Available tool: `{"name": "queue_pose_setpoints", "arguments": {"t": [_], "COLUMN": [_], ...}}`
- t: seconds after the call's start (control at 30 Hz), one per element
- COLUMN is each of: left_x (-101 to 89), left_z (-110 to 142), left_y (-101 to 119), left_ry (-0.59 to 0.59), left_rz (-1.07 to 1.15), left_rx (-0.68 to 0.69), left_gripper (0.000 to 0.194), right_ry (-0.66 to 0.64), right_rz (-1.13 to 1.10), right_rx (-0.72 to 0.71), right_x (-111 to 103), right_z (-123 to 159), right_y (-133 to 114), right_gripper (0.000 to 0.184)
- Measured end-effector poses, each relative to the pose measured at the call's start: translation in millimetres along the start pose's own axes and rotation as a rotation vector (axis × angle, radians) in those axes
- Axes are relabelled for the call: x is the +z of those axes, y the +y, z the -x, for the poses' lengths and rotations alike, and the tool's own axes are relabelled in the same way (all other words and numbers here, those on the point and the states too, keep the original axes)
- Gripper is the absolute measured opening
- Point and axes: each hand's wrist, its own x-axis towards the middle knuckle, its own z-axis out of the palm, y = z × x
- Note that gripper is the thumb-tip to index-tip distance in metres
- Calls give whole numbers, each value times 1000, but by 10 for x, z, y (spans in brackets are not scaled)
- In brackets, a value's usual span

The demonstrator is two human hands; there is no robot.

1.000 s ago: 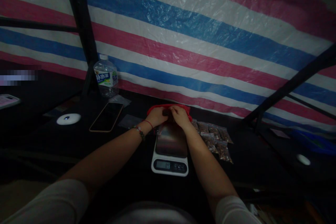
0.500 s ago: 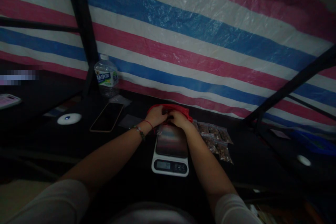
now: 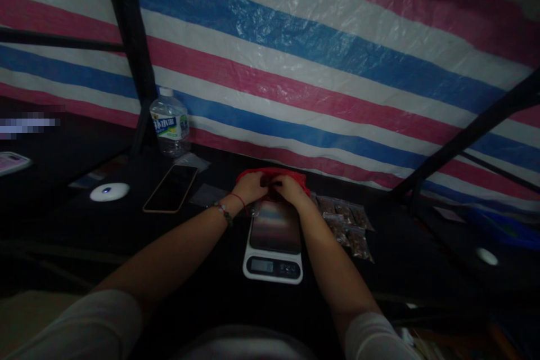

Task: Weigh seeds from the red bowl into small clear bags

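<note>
A red plastic bag (image 3: 276,171) lies just behind a white kitchen scale (image 3: 274,270) with a dark, shiny top. My left hand (image 3: 251,187) is closed at the bag's left side, fingertips dipping into its mouth. My right hand (image 3: 290,188) reaches in from the other side with its fingers bent inward. What lies between the fingertips is too dark to make out. Several small clear bags of brown bits (image 3: 337,228) lie to the right of the scale. A flat clear bag (image 3: 207,196) rests near my left wrist.
On the left are a phone (image 3: 171,188), a white oval object (image 3: 109,192) and a large clear bottle (image 3: 171,126). Another white oval object (image 3: 487,256) sits at the right. A dark metal post (image 3: 129,34) and a striped plastic sheet (image 3: 295,84) stand behind the black table.
Both hands stay at the red bag. The right hand's fingers have shifted slightly, and a little more of the bag's dark opening shows between the hands.
</note>
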Motion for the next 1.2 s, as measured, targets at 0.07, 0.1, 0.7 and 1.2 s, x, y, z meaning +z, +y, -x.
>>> {"name": "queue_pose_setpoints", "arguments": {"t": [0.07, 0.1, 0.7, 1.2], "left_x": [2, 3, 65, 53], "left_z": [1, -1, -41, -8], "left_y": [5, 9, -46, -59], "left_ry": [-14, -20, -40, -43], "left_rz": [-5, -9, 55, 121], "left_rx": [31, 40, 100, 53], "left_gripper": [29, 28, 29, 41], "right_ry": [107, 144, 288, 405], "right_rz": [-87, -130, -166, -426], "right_rx": [17, 12, -125, -177], "right_x": [-4, -1, 61, 95], "right_z": [-3, -5, 1, 59], "right_y": [-5, -15, 5, 14], "right_gripper": [27, 27, 13, 24]}}
